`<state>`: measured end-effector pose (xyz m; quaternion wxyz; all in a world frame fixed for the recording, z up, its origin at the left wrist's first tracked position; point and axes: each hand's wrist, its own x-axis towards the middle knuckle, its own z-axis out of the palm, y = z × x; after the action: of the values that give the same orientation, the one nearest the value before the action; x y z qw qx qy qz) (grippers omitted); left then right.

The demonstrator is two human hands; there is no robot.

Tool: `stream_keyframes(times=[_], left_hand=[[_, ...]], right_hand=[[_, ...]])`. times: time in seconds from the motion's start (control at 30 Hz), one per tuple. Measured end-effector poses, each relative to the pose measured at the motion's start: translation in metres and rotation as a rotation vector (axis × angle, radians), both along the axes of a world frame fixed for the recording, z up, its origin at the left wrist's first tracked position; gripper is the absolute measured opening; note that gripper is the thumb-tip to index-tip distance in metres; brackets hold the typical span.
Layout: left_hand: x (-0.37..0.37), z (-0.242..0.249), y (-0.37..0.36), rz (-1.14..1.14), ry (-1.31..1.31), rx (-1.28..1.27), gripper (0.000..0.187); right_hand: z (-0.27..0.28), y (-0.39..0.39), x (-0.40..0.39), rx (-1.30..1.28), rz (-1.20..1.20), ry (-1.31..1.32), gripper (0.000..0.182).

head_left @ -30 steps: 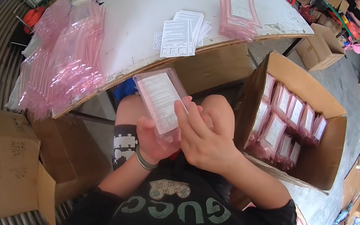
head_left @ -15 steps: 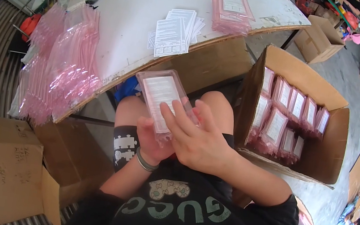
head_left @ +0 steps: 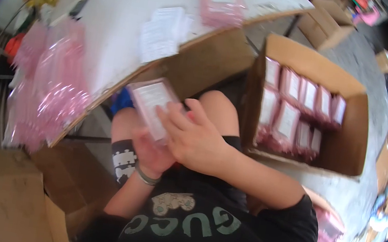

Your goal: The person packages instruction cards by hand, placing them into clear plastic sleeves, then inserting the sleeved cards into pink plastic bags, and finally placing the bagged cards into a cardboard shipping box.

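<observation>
A stack of clear pink plastic bags, with a white printed sheet on its top face, is held tilted over my lap. My left hand grips the stack from below at its near end; motion blurs its fingers. Across the near right part of the stack lies my right hand, with its fingers over the top face and edge. White printed sheets lie in a loose pile on the table beyond, beside another stack of pink bags.
An open cardboard box on my right holds several pink-bagged stacks. Many loose pink bags hang over the left edge of the white table. Another carton stands at lower left, and a smaller box at far right.
The whole view has shifted, so the table and boxes appear further left. Both hands stay on the stack of bags, which is now blurred.
</observation>
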<state>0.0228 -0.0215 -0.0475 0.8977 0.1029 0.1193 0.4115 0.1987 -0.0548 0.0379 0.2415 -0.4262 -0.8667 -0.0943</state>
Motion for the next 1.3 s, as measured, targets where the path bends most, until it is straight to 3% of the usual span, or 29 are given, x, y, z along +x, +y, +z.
stream_keyframes(times=[0.07, 0.1, 0.13, 0.17, 0.2, 0.27, 0.3, 0.33, 0.37, 0.4, 0.43, 0.5, 0.53, 0.6, 0.67, 0.73, 0.77, 0.8, 0.9, 0.93, 1.0, 1.03, 1.1, 1.13, 1.23, 1.3], left_hand=[[0.004, 0.014, -0.003, -0.059, -0.185, -0.051, 0.081], [0.008, 0.031, -0.001, -0.202, -0.361, -0.106, 0.087], [0.009, 0.035, 0.003, -0.228, -0.213, -0.014, 0.089], [0.011, 0.038, 0.004, -0.247, -0.068, 0.086, 0.091], [0.020, 0.043, 0.003, -0.338, -0.089, 0.081, 0.093], [0.031, 0.039, 0.001, -0.514, 0.063, 0.181, 0.092], [0.035, 0.037, -0.001, -0.593, 0.142, 0.233, 0.091], [0.039, 0.034, -0.006, -0.555, 0.346, 0.250, 0.078], [0.040, 0.037, -0.004, -0.550, 0.525, 0.338, 0.071], [0.041, 0.049, 0.000, -0.536, 0.701, 0.426, 0.066], [0.042, 0.062, 0.006, -0.517, 0.875, 0.516, 0.060], [0.023, 0.082, 0.016, -0.145, 1.000, 0.689, 0.043], [0.009, 0.091, 0.024, 0.063, 1.084, 0.810, 0.040], [-0.028, 0.115, 0.040, 0.528, 1.290, 1.114, 0.036], [-0.066, 0.145, 0.060, 1.020, 1.507, 1.325, 0.033], [-0.080, 0.182, 0.072, 1.258, 1.564, 1.191, 0.036], [-0.116, 0.188, 0.089, 1.205, 1.490, 1.236, 0.041], [-0.127, 0.201, 0.094, 1.222, 1.702, 1.210, 0.044], [-0.190, 0.211, 0.131, 1.099, 1.956, 1.128, 0.050], [-0.224, 0.208, 0.150, 0.995, 2.077, 1.139, 0.051], [-0.279, 0.201, 0.179, 0.776, 2.301, 1.149, 0.053], [-0.282, 0.198, 0.181, 0.682, 2.293, 1.118, 0.055], [-0.285, 0.194, 0.186, 0.514, 2.275, 1.043, 0.057], [-0.281, 0.196, 0.185, 0.583, 2.481, 1.125, 0.058], [-0.295, 0.198, 0.194, 0.553, 2.217, 0.964, 0.058], [-0.305, 0.203, 0.196, 0.515, 2.244, 0.962, 0.059]], right_hand=[[0.010, -0.011, 0.020, -0.212, 0.253, 0.476, 0.019], [0.012, -0.013, 0.029, -0.296, 0.384, 0.717, 0.017], [0.005, -0.015, 0.044, -0.243, 0.335, 0.886, 0.013], [-0.005, -0.019, 0.050, -0.377, 0.091, 1.052, 0.019], [-0.015, -0.022, 0.057, -0.507, -0.142, 1.245, 0.027], [-0.037, -0.025, 0.063, -0.800, -0.226, 1.669, 0.035], [-0.045, -0.028, 0.065, -0.817, -0.166, 1.799, 0.037], [-0.052, -0.031, 0.067, -0.837, -0.101, 1.930, 0.039], [-0.057, -0.036, 0.088, -0.879, -0.389, 1.799, 0.035], [-0.058, -0.037, 0.108, -0.763, -0.431, 1.986, 0.032], [-0.062, -0.042, 0.138, -0.616, -0.326, 2.116, 0.027], [-0.088, -0.046, 0.206, -0.420, -0.917, 1.717, 0.026], [-0.134, -0.044, 0.239, -0.275, -1.034, 1.696, 0.032], [-0.199, -0.050, 0.294, -0.561, -1.380, 1.034, 0.051], [-0.266, -0.040, 0.297, -0.401, -1.363, 1.012, 0.045], [-0.306, -0.027, 0.292, -0.353, -1.341, 0.981, 0.042], [-0.317, -0.018, 0.285, -0.381, -1.333, 0.961, 0.042], [-0.321, -0.010, 0.279, -0.408, -1.326, 0.939, 0.042], [-0.294, -0.002, 0.248, -0.609, -1.495, 0.281, 0.059], [-0.284, -0.001, 0.245, -0.706, -1.434, 0.209, 0.072], [-0.277, -0.004, 0.241, -0.682, -1.291, 0.061, 0.074], [-0.275, -0.002, 0.242, -0.665, -1.215, -0.010, 0.075], [-0.280, 0.011, 0.252, -0.451, -1.143, 0.032, 0.079], [-0.283, 0.019, 0.257, -0.345, -1.103, 0.058, 0.082], [-0.294, 0.036, 0.260, -0.984, -1.021, 0.086, 0.083], [-0.296, 0.030, 0.248, -1.007, -1.031, 0.127, 0.080]])
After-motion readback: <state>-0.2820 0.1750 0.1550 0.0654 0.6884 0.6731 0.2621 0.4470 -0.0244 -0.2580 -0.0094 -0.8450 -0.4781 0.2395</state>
